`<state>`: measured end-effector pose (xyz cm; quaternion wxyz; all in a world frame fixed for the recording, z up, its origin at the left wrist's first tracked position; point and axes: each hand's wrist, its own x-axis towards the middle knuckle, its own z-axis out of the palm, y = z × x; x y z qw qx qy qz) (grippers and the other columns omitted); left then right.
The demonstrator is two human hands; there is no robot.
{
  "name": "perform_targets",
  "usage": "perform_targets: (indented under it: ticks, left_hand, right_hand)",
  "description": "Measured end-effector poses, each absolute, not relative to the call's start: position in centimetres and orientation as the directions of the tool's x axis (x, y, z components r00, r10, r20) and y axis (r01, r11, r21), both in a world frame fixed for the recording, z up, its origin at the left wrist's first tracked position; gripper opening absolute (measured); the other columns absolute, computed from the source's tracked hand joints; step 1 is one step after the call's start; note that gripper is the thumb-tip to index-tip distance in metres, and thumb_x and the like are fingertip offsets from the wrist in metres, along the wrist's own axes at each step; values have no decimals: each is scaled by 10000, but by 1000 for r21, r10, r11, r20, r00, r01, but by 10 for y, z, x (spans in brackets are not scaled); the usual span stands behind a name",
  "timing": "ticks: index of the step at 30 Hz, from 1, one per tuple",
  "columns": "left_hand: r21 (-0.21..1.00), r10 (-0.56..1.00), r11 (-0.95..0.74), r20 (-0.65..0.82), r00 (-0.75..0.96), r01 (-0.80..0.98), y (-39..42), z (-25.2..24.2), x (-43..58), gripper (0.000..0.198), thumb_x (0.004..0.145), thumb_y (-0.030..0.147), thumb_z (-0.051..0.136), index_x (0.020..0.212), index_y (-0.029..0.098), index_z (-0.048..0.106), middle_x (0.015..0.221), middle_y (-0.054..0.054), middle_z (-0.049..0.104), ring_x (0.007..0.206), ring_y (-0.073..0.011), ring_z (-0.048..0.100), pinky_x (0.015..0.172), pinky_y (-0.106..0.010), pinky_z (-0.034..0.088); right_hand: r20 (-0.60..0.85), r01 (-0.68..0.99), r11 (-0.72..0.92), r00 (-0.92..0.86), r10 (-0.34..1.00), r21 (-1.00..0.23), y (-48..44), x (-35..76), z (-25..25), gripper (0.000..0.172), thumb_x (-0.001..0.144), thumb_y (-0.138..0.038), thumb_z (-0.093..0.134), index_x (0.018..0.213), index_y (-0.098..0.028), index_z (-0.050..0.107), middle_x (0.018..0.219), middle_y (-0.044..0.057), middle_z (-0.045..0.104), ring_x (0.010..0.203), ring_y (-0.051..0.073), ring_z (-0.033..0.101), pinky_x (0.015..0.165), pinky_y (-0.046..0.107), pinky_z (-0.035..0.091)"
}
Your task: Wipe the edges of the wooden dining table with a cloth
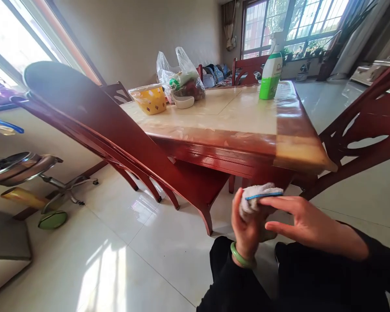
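My left hand point(247, 229) is closed around a small cloth point(256, 197), low in my view at about 5 o'clock, above the floor and just below the near edge of the table point(247, 112). The cloth is bunched into a soft, fuzzy wad, off-white to pale grey, with a thin blue trim along its top edge. Most of it sits in my palm and only the upper bulge shows. My right hand point(307, 225) comes in from 3 o'clock with its fingers stretched out and apart. The forefinger lies along the blue trim and touches it, and the other fingers are spread below without clasping anything. A green bracelet point(242, 258) rings my left wrist. On the table, a green spray bottle point(270, 76) stands at 12 o'clock from the cloth, and a yellow tub point(151, 100), a white bowl point(182, 102) and a plastic bag point(182, 78) sit together at 10 o'clock. A red wooden chair point(94, 117) leans at 9 o'clock.
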<state>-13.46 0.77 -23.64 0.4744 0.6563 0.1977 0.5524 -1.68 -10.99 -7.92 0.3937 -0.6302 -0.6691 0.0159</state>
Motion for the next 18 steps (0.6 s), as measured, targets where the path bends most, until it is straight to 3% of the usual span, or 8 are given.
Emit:
perform_targets:
  ticks: [2,4,6,8,12,13,15,18]
  left_hand:
    - [889,897,-379,421,135,-256,19,-229,-133,678,1213,600,603,1840,350,540,1687,-141,773,1531,-372,798,1266,-555,713]
    - [874,916,-386,401,-12,-295,34,-207,-125,742,1231,544,518,1937,365,378,1860,-114,634,1690,-382,672,1378,-569,630]
    - [817,878,-467,474,-68,-339,49,-177,-110,818,1243,505,437,2001,374,158,2017,-78,408,1845,-378,473,1498,-572,495]
    - [745,801,-577,596,-54,-336,62,-151,-89,862,1248,529,424,2012,343,70,2083,-67,222,1928,-370,271,1573,-568,351]
    - [673,678,-710,733,59,-210,73,-143,-42,952,1212,707,478,1983,192,263,2088,-174,113,1959,-396,-34,1598,-685,106]
    - [673,670,-714,737,87,-192,70,-150,-33,946,1203,725,488,1961,182,333,2080,-195,153,1959,-408,-28,1588,-722,87]
    - [641,612,-742,767,194,-195,57,-170,-19,851,1191,709,532,1886,218,511,2033,-206,324,1947,-449,145,1570,-773,156]
    - [465,285,-838,820,496,-288,32,-195,-8,609,1153,598,669,1693,333,769,1844,-172,637,1798,-503,513,1526,-746,387]
  right_hand:
    - [705,923,224,68,706,-314,-122,-6,-65,214,1123,-466,861,1331,-430,896,1207,8,945,1030,298,930,931,445,799]
    - [855,989,110,29,518,-100,-129,13,-53,484,1078,-322,916,1517,-506,828,1406,4,917,1310,338,899,1181,535,749]
    - [887,999,13,-47,460,46,-130,37,-47,732,1046,-334,964,1717,-484,713,1598,54,843,1583,413,763,1379,658,619]
    - [857,994,42,-106,505,98,-126,59,-45,810,1088,-346,921,1832,-435,613,1683,89,788,1690,437,664,1445,709,546]
    - [854,988,155,-63,516,-20,-118,75,-43,670,1189,-199,702,1778,-517,668,1562,-14,859,1541,337,799,1381,585,652]
    - [858,985,159,-28,513,-63,-117,75,-42,616,1204,-215,674,1735,-527,712,1525,-32,874,1505,326,822,1370,567,665]
    - [860,987,132,15,510,-95,-118,76,-39,467,1221,-297,672,1625,-484,815,1476,-28,894,1441,317,858,1350,539,680]
    - [850,998,60,-18,527,-16,-121,83,-32,371,1252,-468,646,1488,-341,903,1408,37,920,1330,292,907,1204,427,741]
